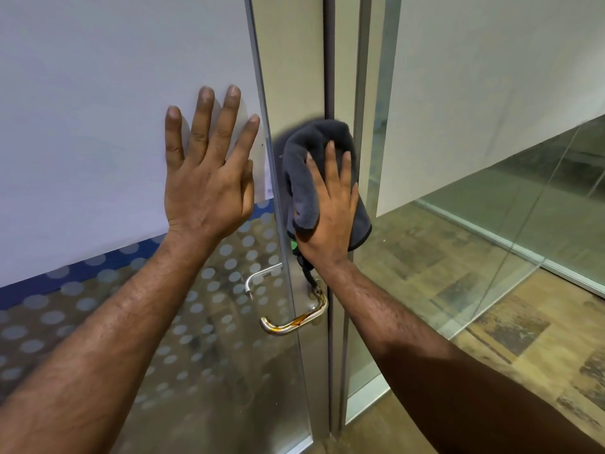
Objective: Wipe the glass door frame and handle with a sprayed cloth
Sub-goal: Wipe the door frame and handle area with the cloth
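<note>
My left hand (209, 168) lies flat with fingers spread on the frosted panel of the glass door (114, 126). My right hand (330, 208) presses a folded dark grey cloth (314, 142) against the door's edge and the vertical frame (328, 60). Below the cloth, the curved chrome handle (294, 322) sticks out from the door, with a brownish stain on it. A second handle (258, 276) shows through the glass. A dark strap with a green tag (296, 245) hangs under my right palm.
The door's lower glass has a blue band and a dotted pattern (203, 306). To the right stand fixed glass partitions (491, 198) with a metal floor rail (523, 253). Patterned wood-look flooring (523, 355) spreads to the right.
</note>
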`<state>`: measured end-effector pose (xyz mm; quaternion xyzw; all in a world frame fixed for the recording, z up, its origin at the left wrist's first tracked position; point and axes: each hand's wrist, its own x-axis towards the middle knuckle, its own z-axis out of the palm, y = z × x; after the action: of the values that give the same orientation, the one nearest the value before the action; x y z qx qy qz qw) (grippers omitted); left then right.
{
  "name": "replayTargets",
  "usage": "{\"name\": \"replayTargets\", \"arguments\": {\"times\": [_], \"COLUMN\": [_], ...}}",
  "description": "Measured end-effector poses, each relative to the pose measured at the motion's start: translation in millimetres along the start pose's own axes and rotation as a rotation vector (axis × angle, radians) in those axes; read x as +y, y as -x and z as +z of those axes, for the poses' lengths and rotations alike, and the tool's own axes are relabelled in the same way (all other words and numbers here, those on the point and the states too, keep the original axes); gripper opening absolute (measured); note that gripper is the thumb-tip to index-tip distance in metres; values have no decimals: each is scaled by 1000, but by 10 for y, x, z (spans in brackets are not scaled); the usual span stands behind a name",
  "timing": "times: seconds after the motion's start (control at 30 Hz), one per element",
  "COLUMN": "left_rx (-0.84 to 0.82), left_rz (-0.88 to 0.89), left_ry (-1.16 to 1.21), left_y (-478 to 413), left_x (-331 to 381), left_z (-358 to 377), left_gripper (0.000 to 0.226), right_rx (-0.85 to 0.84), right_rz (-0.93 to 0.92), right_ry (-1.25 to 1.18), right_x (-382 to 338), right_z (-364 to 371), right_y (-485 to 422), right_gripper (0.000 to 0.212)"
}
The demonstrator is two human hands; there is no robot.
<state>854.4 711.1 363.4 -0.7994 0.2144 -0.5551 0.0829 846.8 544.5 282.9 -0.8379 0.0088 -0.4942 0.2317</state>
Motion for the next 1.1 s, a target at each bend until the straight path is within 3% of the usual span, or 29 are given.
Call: {"name": "replayTargets", "arguments": {"times": [0.1,0.23,0.47,0.7,0.93,1.1], "left_rx": [-15,-25,-31,-33,-38,-26], "left_rz": [5,7,-1,8,5,16], "left_ry": [-15,-8,9,1,9,5], "left_y": [-9,-19,-15,-13,-18,-18], "left_x": [-12,6,7,11,16,19], "left_z": [5,15,25,24,10,22], "left_gripper": [57,59,60,60,60,61], "right_rx": [-53,-111,-47,-149,-78,-145], "right_rz": [-61,-290,-114,-347,-178,-264], "right_ry": [87,109,50,105,31,121], "right_x": [0,298,132,275,205,20], "right_z": [28,-58,-94,-98,-242,-107], "right_y": [17,278,21,222,-41,-15], "right_gripper": [77,67,72,75,75,82]}}
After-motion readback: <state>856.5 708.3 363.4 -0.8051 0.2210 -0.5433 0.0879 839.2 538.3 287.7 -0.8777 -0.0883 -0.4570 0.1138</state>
